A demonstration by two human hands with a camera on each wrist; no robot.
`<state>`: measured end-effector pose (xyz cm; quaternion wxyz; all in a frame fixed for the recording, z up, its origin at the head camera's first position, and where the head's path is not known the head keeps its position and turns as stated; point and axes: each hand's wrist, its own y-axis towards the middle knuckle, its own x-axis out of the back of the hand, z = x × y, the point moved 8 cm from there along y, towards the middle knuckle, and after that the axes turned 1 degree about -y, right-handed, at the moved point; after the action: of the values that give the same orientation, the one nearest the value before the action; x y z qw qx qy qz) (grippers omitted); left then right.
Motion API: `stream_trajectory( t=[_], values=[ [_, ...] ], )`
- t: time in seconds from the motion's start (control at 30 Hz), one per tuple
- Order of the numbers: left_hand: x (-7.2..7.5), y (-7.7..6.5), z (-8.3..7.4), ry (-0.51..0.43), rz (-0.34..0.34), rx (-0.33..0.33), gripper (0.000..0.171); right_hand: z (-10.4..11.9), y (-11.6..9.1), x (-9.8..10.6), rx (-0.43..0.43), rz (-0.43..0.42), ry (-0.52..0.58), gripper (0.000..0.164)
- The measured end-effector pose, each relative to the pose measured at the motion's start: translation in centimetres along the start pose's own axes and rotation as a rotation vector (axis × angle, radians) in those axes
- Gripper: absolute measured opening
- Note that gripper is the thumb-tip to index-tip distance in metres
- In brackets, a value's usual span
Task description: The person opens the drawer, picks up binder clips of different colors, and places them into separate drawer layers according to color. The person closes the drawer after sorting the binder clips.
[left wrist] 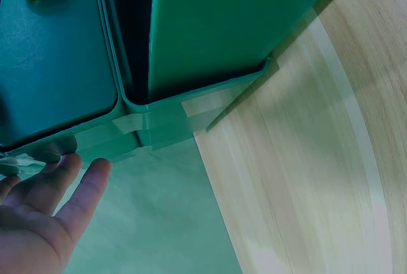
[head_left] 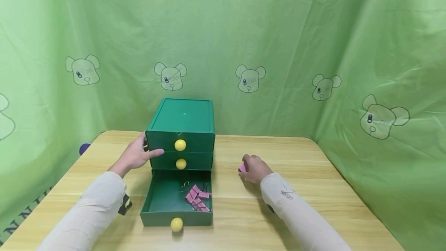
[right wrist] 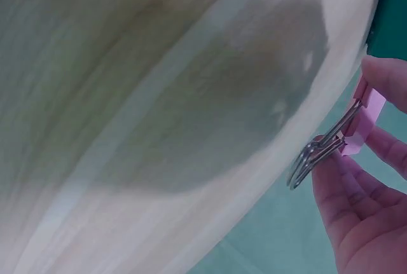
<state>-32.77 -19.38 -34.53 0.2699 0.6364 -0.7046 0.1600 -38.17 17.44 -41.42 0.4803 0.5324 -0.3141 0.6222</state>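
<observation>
A dark green drawer cabinet (head_left: 184, 114) with yellow round knobs stands on the table. Its bottom drawer (head_left: 163, 198) is pulled out, and several pink binder clips (head_left: 204, 195) lie in that drawer's right part. My left hand (head_left: 135, 154) rests against the cabinet's left side, thumb across the front; the left wrist view shows its fingers fairly straight along the side wall. To the right of the cabinet, my right hand (head_left: 257, 169) pinches one pink binder clip (right wrist: 365, 121) between thumb and fingers. The clip's metal handles stick out in the right wrist view.
The wooden table (head_left: 296, 220) spreads around the cabinet. Behind it and along both sides hangs a green curtain (head_left: 223, 34) with bear-head prints. The open drawer juts toward the front, between my forearms. Both upper drawers are closed.
</observation>
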Motion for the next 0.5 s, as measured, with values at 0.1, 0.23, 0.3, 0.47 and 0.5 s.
stream_trajectory(
  t=[0.1, 0.23, 0.3, 0.47, 0.5],
  values=[
    [0.0, 0.0, 0.0, -0.005, 0.0, -0.004, 0.097, 0.2, -0.2, 0.1, 0.007, -0.003, 0.014, 0.052],
    [-0.1, 0.0, 0.1, -0.013, 0.002, -0.001, 0.097, 0.7, -0.4, 0.2, 0.021, -0.002, 0.021, 0.052],
    [-0.1, 0.0, 0.1, -0.015, 0.002, 0.001, 0.098, 1.0, -0.4, 0.3, 0.032, -0.002, 0.025, 0.051],
    [0.0, -0.1, 0.1, -0.013, 0.003, 0.004, 0.098, 1.6, -0.7, 0.5, 0.043, 0.002, 0.038, 0.049],
    [0.0, -0.1, 0.1, -0.014, 0.003, 0.003, 0.098, 1.6, -0.8, 0.5, 0.042, 0.003, 0.041, 0.049]
  ],
)
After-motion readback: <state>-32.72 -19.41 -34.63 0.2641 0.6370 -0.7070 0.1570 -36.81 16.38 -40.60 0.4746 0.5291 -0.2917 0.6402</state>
